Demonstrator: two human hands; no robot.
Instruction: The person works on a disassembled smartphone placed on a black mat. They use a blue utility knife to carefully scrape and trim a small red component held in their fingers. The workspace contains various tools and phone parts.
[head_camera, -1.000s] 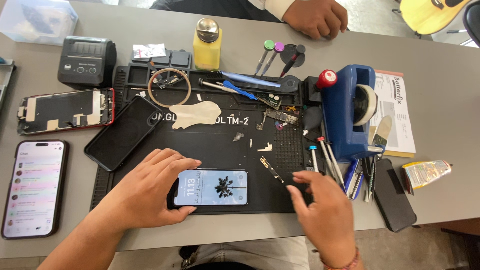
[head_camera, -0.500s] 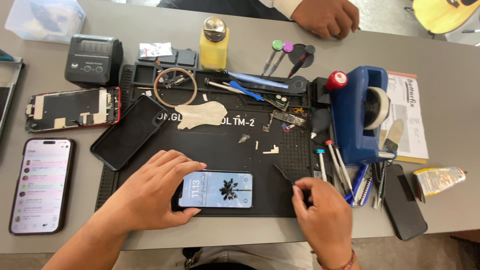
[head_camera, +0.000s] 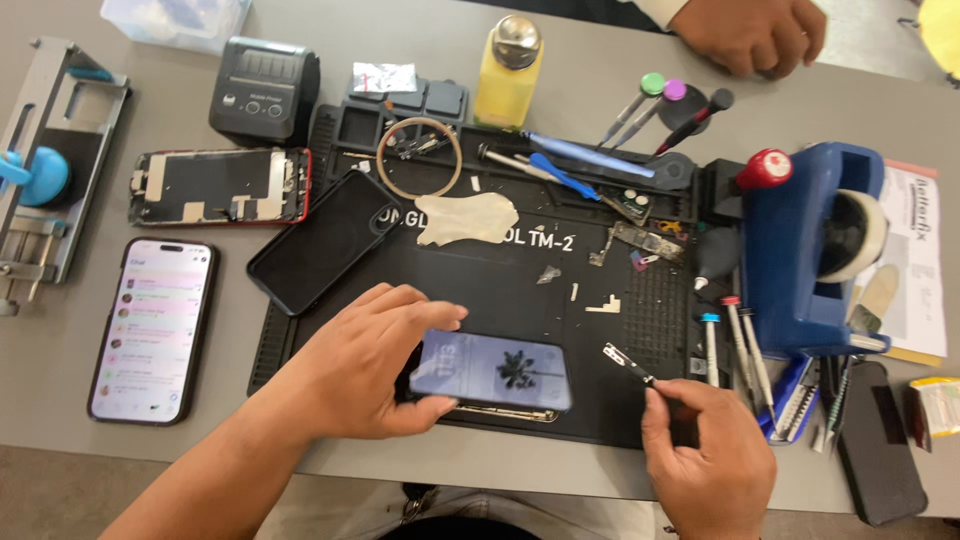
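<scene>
My left hand (head_camera: 365, 365) grips the left end of a phone (head_camera: 497, 372) with a lit screen showing a palm picture. The screen panel looks raised a little above a gold-edged frame (head_camera: 505, 413) lying on the black work mat (head_camera: 480, 290). My right hand (head_camera: 712, 462) is at the mat's front right corner. It pinches a thin metal tool (head_camera: 628, 364) whose tip points up-left, a short way right of the phone and apart from it.
On the mat's left lie a dark phone (head_camera: 325, 240) and, beside it, an opened red-framed phone (head_camera: 215, 187). A lit phone (head_camera: 152, 328) is further left. A blue tape dispenser (head_camera: 810, 250) and screwdrivers (head_camera: 735, 345) stand right. Another person's hand (head_camera: 750, 30) rests at the far edge.
My left hand has shifted its grip and the lit phone's screen now looks tilted up off its frame. My right hand has drawn the metal tool slightly away from the phone's right end.
</scene>
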